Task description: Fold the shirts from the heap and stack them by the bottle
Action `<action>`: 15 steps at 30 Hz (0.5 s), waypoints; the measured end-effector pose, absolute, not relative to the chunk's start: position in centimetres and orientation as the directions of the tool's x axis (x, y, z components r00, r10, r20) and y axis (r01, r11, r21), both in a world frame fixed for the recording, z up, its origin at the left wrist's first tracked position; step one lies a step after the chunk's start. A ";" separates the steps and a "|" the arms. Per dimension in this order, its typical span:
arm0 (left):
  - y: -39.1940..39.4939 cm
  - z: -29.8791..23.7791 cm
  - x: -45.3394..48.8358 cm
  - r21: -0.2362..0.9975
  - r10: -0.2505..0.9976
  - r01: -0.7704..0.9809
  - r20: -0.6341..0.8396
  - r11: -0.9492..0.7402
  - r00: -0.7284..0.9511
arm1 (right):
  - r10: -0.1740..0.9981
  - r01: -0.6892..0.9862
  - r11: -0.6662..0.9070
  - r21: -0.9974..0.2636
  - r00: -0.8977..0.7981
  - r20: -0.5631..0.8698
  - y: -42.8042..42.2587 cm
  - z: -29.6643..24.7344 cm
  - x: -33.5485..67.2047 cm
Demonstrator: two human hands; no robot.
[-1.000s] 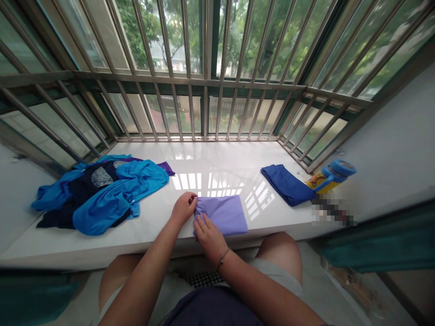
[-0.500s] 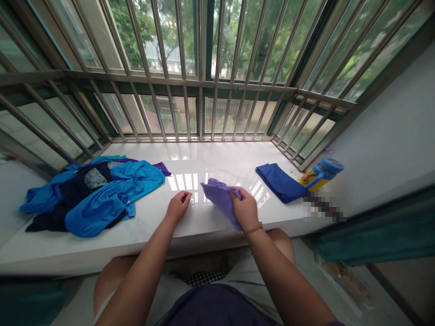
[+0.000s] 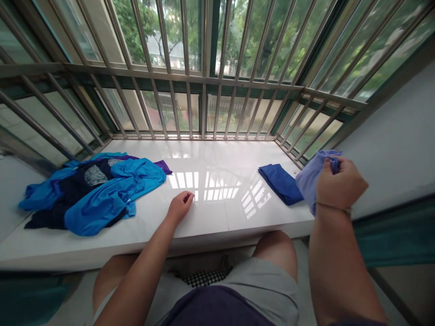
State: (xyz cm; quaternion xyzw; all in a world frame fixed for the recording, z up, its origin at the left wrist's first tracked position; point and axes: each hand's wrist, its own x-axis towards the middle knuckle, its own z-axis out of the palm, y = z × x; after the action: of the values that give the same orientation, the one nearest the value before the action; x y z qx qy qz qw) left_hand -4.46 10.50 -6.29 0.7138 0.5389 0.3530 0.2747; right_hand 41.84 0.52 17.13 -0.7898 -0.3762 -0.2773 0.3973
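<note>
Holding the lilac cloth [image 3: 307, 179] up at the right end of the white sill [image 3: 210, 217], we have our right hand [image 3: 341, 183] closed on its edge, near a folded blue cloth [image 3: 281, 183]. Our left hand [image 3: 180, 206] curls loosely shut, nothing visible inside, clothes pile [image 3: 112, 190] farther left.

clothes pile [image 3: 102, 199] left on sill [image 3: 207, 217]

probably a home: barred bay window [image 3: 222, 80], heaped clothes [image 3: 110, 192]

No readable text or labels.
</note>
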 end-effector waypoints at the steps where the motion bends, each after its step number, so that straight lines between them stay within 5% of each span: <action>1: 10.5 -6.3 -4.4 0.771 0.963 0.578 0.206 -0.267 0.171 | 0.361 0.800 -0.454 -0.392 0.568 0.740 1.2 17.2 42.7; 4: 10.6 -6.4 -4.4 0.768 0.964 0.583 0.200 -0.265 0.175 | 0.369 0.745 -0.555 -0.370 0.619 0.693 5.0 16.2 45.3; 6: 10.7 -6.5 -4.3 0.765 0.964 0.588 0.196 -0.264 0.178 | 0.493 0.764 -0.548 -0.340 0.624 0.606 8.1 14.5 46.2; 10: 10.9 -6.5 -4.2 0.753 0.962 0.599 0.208 -0.272 0.176 | 0.848 0.890 -0.379 -0.255 0.444 0.290 12.7 8.9 44.1; 15: 10.9 -6.4 -4.1 0.748 0.960 0.603 0.211 -0.279 0.182 | 0.976 0.960 -0.195 -0.201 0.210 0.053 12.1 0.1 36.5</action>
State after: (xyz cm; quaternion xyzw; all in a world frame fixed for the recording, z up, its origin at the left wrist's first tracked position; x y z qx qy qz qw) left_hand -4.09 10.85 -6.44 0.7229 0.5406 0.3417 0.2615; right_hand 36.51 12.10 0.15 -0.7718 -0.6271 0.0431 0.0953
